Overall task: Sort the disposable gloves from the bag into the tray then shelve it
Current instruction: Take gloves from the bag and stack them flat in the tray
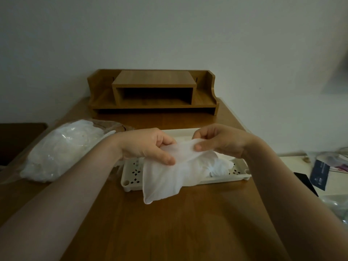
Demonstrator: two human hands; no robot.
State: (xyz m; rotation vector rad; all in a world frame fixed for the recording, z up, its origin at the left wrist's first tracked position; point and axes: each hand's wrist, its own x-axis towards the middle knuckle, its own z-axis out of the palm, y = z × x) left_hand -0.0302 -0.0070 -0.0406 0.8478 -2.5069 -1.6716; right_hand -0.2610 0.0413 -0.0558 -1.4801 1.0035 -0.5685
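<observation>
Mid-frame: left hand (148,146) and right hand (216,140) pinching one glove (165,178) above tray (130,182) (gloves inside). Bag (62,151) at left.

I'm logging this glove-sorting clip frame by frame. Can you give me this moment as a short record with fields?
left hand: pinching one edge of the held glove
right hand: pinching the opposite edge
held glove: translucent white, stretched between both hands, hanging down over the tray's near rim
tray: cream plastic with perforated base, on the wooden table, already holding some gloves
bag: clear plastic, to the left of the tray, still bulging with gloves
shelf: wooden organiser at the table's far edge, middle compartment empty
stage: sorting under way, tray not yet shelved
</observation>
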